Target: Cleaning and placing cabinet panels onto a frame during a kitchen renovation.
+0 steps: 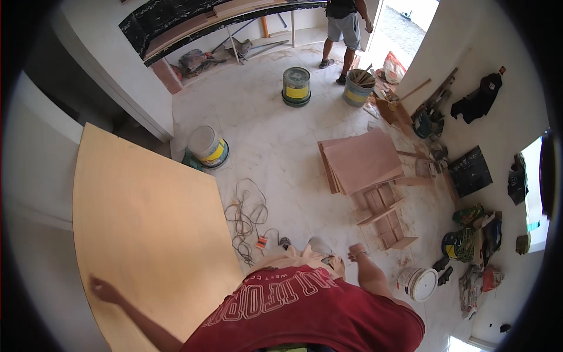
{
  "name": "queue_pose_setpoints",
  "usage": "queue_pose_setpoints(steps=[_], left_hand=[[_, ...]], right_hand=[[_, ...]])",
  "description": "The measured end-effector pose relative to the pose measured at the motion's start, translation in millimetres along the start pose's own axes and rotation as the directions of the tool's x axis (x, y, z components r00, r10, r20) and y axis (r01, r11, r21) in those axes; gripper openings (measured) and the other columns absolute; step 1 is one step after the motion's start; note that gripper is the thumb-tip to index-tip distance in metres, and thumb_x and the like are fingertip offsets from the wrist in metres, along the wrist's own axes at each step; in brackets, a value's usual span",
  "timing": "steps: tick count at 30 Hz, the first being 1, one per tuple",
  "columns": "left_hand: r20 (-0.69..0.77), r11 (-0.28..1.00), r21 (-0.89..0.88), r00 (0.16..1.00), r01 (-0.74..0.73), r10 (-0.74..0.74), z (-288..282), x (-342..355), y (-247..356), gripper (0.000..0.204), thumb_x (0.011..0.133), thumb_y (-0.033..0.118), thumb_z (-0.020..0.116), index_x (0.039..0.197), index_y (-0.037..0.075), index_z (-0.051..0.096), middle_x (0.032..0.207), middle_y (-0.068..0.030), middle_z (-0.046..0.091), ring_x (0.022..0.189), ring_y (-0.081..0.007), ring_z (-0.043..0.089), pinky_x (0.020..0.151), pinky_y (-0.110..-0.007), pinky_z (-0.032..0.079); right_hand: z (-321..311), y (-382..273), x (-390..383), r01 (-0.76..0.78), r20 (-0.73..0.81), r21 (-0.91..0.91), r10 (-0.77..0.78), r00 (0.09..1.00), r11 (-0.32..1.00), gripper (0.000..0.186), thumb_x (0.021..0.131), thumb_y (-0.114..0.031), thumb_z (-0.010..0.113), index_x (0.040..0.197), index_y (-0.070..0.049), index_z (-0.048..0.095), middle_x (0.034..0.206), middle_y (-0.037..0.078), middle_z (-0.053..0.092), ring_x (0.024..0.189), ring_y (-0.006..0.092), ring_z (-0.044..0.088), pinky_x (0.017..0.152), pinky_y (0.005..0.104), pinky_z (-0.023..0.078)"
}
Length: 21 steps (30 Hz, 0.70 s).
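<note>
A large light plywood sheet [152, 199] stands tilted along the left. My left hand [102, 287] is in front of its face, near the outer edge, with fingers curled and nothing visible in them; I cannot tell if it touches the sheet. My right hand [356, 252] hangs low over the tiled floor beside my body, fingers loosely apart and empty. A coiled cable [243, 217] with a small orange item [261, 242] lies by my feet. To the right, a stack of pinkish boards [358, 158] rests beside small wooden box pieces [384, 217].
Lidded buckets [208, 146] [296, 85], a bucket of sticks [359, 88] and a white pail [416, 284] stand on the floor. Another person [343, 35] stands by the bright doorway. Bags, tools and scraps [469, 246] line the right wall. A dark-edged counter [217, 23] runs along the back.
</note>
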State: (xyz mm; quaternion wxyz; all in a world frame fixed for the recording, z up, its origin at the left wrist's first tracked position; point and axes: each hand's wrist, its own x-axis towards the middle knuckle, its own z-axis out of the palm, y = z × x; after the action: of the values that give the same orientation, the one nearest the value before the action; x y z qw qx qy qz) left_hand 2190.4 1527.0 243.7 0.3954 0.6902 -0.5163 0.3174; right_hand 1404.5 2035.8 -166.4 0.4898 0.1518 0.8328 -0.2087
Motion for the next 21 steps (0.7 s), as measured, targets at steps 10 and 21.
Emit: queue_pose_setpoints(steps=[10, 21], left_hand=[[0.326, 0.609, -0.299, -0.521, 0.734, 0.789, 178.7, -539.7, 389.3, 0.032, 0.087, 0.014, 0.057, 0.117, 0.006, 0.063, 0.108, -0.0095, 0.066, 0.103, -0.0206, 0.060, 0.094, -0.034, 0.045], [0.947, 0.825, 0.156, -0.319, 0.543, 0.030, 352.7, -299.8, 662.6, 0.030, 0.088, 0.023, 0.056, 0.113, 0.009, 0.063, 0.085, -0.0068, 0.067, 0.062, -0.0112, 0.062, 0.046, -0.024, 0.043]], right_hand=[[4.1, -210.9, -25.0, 0.345, 0.178, -0.137, -0.319, 0.931, 0.929, 0.029, 0.077, -0.026, 0.063, 0.089, -0.001, 0.072, 0.088, 0.019, 0.071, 0.071, 0.0267, 0.070, 0.070, 0.0362, 0.056], [-37.2, -414.3, 146.7, 0.656, 0.125, -0.126, -0.645, 0.754, 0.744, 0.024, 0.079, -0.020, 0.060, 0.091, -0.004, 0.072, 0.079, 0.010, 0.070, 0.063, 0.0193, 0.068, 0.059, 0.0365, 0.057]])
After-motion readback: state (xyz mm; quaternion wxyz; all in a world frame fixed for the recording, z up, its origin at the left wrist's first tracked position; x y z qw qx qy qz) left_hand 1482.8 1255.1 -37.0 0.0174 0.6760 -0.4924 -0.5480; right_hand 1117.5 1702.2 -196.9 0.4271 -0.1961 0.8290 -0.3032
